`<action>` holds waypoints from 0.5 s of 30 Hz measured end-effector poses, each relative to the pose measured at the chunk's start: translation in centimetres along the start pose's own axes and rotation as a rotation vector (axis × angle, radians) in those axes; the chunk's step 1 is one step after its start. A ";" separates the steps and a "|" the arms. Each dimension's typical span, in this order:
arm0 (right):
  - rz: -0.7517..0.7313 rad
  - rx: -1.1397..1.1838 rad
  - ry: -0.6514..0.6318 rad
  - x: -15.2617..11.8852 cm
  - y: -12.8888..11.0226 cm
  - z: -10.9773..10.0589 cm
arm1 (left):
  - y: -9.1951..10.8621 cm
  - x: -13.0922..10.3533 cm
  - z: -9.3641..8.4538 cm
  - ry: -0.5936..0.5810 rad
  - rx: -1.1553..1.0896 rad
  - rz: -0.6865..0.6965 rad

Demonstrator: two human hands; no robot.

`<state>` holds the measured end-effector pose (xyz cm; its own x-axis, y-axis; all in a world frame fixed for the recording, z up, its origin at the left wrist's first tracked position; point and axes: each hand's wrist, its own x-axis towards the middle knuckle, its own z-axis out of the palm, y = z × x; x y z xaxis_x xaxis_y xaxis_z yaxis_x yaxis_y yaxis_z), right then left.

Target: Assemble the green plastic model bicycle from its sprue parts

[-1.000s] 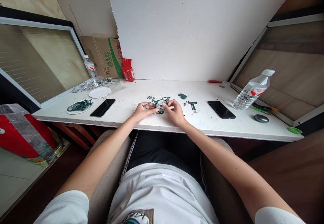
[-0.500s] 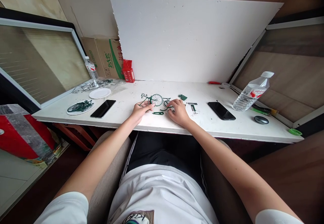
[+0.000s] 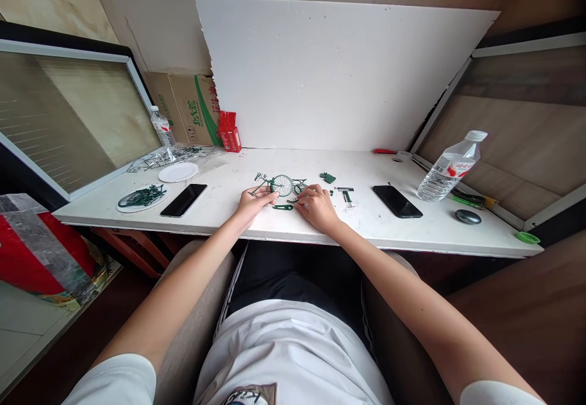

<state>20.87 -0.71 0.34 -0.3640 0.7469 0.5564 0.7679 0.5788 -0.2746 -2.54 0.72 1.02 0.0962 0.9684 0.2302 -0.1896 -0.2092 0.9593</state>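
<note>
My left hand (image 3: 251,207) is closed on a small green model bicycle (image 3: 281,186), its spoked wheel raised above the tabletop. To the right of that wheel, my right hand (image 3: 319,211) is closed low over the table, with a thin green plastic part (image 3: 292,201) at its fingertips. A flat green chain-guard-like piece (image 3: 282,207) lies between the hands. Behind my right fingers is another green wheeled piece (image 3: 300,186), partly covered. Beyond the right hand lie a green block-shaped piece (image 3: 327,178) and a thin green bracket-like part (image 3: 347,197).
On the left are a plate (image 3: 141,199) of green parts, a white plate (image 3: 178,172), a phone (image 3: 184,200) and loose plastic frames. On the right stand a second phone (image 3: 397,201), a water bottle (image 3: 451,170) and a dark oval object (image 3: 467,217). A white board (image 3: 348,75) leans behind.
My right hand has lowered and moved slightly left, its fingers closing on the thin green part. My left hand keeps the bicycle nearly still. The view has shifted slightly.
</note>
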 end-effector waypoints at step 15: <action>-0.035 0.029 0.173 0.2 -0.3 0.1 | -0.6 -0.3 0.5 -0.033 0.075 0.010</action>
<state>20.55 -0.72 0.48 -0.2922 0.6605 0.6916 0.7397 0.6144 -0.2743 -2.00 0.54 0.43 0.1270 0.9614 0.2441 -0.1174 -0.2298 0.9661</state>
